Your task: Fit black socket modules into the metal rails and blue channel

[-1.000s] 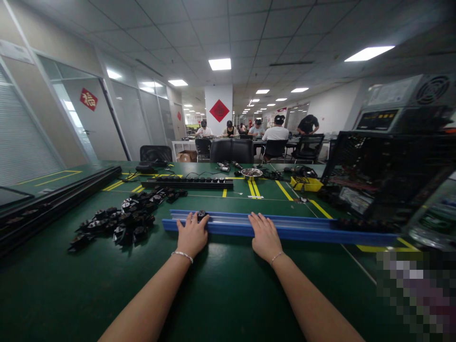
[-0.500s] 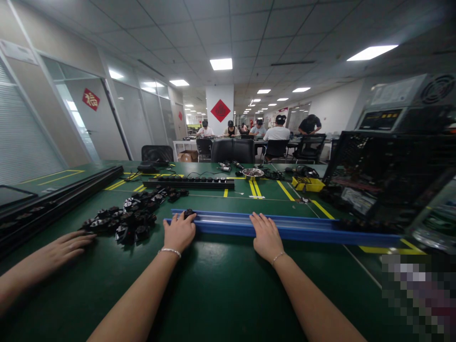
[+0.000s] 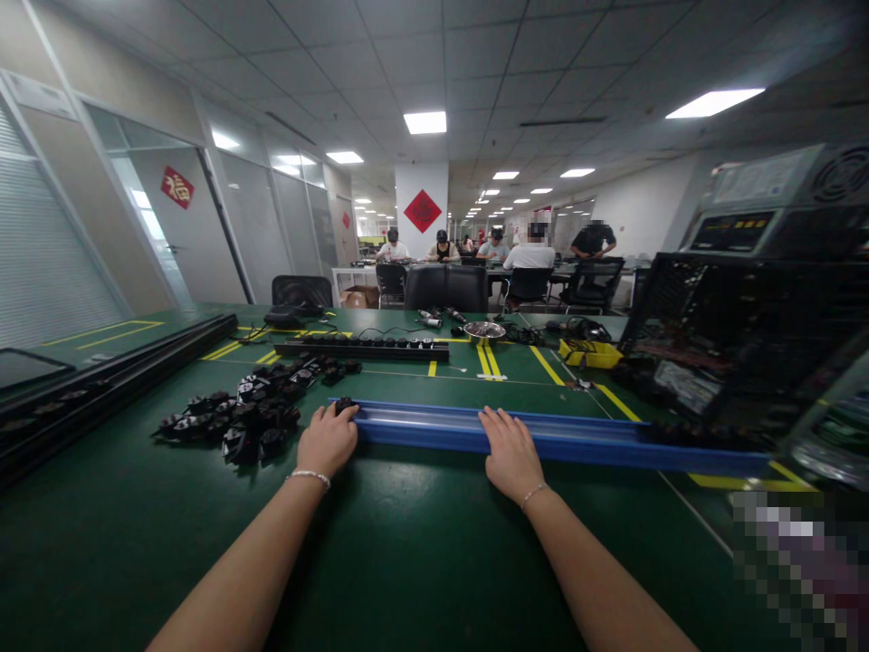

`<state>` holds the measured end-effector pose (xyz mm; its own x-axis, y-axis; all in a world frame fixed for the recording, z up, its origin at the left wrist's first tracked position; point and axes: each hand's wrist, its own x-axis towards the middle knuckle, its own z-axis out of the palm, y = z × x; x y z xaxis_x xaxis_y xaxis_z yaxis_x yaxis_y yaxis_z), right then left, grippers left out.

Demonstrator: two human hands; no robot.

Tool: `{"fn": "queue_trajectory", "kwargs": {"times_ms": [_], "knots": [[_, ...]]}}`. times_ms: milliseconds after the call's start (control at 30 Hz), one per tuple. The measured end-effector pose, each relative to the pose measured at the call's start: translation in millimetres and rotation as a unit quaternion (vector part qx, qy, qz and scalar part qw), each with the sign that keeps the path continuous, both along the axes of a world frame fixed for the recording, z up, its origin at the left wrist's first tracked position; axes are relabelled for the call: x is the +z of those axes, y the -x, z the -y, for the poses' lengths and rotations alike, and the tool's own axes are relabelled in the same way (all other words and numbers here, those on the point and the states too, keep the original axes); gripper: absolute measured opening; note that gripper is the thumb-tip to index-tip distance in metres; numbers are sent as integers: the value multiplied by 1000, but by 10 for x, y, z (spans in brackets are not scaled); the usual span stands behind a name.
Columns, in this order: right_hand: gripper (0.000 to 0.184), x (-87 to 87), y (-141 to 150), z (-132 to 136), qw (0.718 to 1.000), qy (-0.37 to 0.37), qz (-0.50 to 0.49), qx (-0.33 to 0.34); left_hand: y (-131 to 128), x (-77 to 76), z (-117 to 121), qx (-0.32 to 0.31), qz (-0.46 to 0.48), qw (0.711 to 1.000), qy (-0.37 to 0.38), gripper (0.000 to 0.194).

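A long blue channel-shaped rail (image 3: 421,430) lies across the green table in front of me. At its left end, my left hand (image 3: 328,444) has its fingertips closed around a small black part (image 3: 345,402), mostly hidden by the fingers. My right hand (image 3: 512,451) rests with fingers stretched over the near edge of the rail, around its middle, holding nothing loose. Several black parts (image 3: 706,435) sit in the right end of the rail. To the left of my left hand lies a pile of similar black parts (image 3: 251,412).
A black rail (image 3: 359,349) with round pieces lies behind the blue one. Another long black rail (image 3: 136,389) runs along the left. A metal bowl (image 3: 484,332), a yellow bin (image 3: 589,353) and a black computer case (image 3: 733,335) stand farther back. People sit at distant tables.
My left hand has shifted slightly left with the small black part, toward the rail's end. Another person's hand beside the pile has left the view. My right hand stays in place.
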<state>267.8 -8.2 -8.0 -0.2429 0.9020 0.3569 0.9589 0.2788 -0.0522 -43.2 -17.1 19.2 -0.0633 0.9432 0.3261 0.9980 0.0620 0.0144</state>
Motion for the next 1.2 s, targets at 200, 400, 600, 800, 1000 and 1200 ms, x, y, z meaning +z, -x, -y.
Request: {"fn": "queue_trajectory", "kwargs": {"times_ms": [200,400,600,800,1000,1200], "knots": [[67,11,2,0,1000,3,-11,2,61,59,13,-10,-30,999,23,46],[67,22,1,3,1000,5,-11,5,108,94,21,-7,-42,998,35,45],[66,15,5,-1,1000,5,-8,0,195,40,3,57,31,998,21,45],[67,17,-1,4,1000,4,-11,5,245,1,4,64,46,997,5,43],[67,8,-2,9,1000,-5,-19,9,257,-32,-74,70,55,996,1,44],[67,11,0,9,1000,-1,-21,9,312,-50,-111,102,84,991,-19,44]]}}
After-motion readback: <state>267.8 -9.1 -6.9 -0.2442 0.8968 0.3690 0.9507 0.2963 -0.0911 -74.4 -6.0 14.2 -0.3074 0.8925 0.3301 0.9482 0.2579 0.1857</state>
